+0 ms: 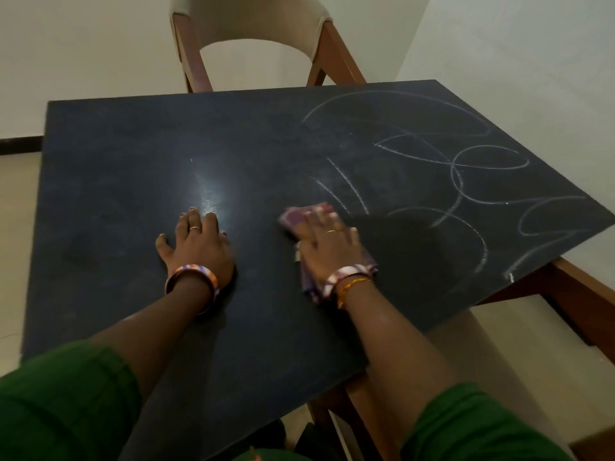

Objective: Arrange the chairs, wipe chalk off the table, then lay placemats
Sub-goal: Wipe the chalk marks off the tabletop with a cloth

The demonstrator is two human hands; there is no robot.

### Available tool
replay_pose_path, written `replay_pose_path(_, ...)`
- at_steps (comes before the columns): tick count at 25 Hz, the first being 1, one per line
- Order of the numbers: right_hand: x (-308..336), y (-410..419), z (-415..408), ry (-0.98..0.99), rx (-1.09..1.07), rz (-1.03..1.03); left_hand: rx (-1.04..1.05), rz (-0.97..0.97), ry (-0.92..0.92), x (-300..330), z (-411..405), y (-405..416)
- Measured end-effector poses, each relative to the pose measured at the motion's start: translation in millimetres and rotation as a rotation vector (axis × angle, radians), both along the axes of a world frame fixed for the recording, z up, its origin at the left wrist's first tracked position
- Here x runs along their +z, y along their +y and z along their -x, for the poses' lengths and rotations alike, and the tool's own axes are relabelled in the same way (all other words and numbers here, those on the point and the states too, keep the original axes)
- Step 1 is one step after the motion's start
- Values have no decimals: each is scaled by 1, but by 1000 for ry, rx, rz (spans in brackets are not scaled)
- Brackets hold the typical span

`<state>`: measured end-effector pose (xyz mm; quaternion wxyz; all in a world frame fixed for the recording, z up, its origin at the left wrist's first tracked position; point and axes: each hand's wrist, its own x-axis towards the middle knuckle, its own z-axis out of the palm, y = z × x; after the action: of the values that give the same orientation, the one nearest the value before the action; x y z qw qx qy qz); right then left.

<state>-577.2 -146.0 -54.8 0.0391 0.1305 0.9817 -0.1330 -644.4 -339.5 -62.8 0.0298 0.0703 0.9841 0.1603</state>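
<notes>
Two hands lay on the dark, matte rectangular table top (116, 194), each wrist ringed by one patterned bangle. The left hand (196, 247) rested flat, fingers spread and straight, holding nothing. Just right of it, the right hand (327, 242) pressed flat on a crumpled purple patterned cloth (294, 221), blurred. Rightward, looping white chalk scribbles (466, 168) covered the table's right half. One beige-backed wooden chair (249, 21) stood at the far edge.
</notes>
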Motion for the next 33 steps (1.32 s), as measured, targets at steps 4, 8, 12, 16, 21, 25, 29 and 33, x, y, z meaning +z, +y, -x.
replay_pose_path(4,-6,127,-43,-78,-491,-63,6,15,1,-2,0,3)
replay_pose_path(8,-2,102,-36,-64,-535,-75,11,27,3,-2,0,5)
replay_pose_path(12,5,-45,-12,-6,124,-1,16,25,-11,0,1,4)
replay_pose_path(16,9,-39,-12,0,149,68,12,16,4,2,-2,2)
replay_pose_path(21,14,117,-33,-91,-471,-3,17,18,6,1,-1,5)
replay_pose_path(25,28,93,-11,-116,-529,-8,22,28,11,0,-1,6)
replay_pose_path(29,26,-21,9,-58,10,11,27,20,10,1,-1,5)
replay_pose_path(33,9,55,10,15,16,239,23,1,8,1,-3,4)
